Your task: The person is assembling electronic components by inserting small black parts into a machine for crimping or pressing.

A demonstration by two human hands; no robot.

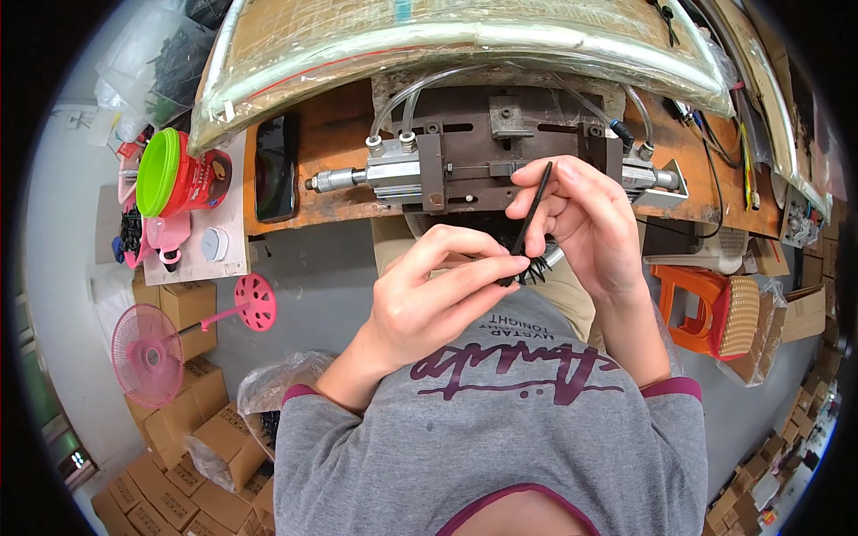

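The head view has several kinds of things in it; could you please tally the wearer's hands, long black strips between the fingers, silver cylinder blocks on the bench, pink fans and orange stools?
Wearer's hands: 2 (left hand, right hand)
Long black strip: 1
Silver cylinder blocks: 2
Pink fan: 1
Orange stool: 1
Total: 7

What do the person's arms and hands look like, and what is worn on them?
The forearms are bare below short grey sleeves, each edged with a maroon band. The left hand and right hand have no gloves; no watch or bracelet is visible.
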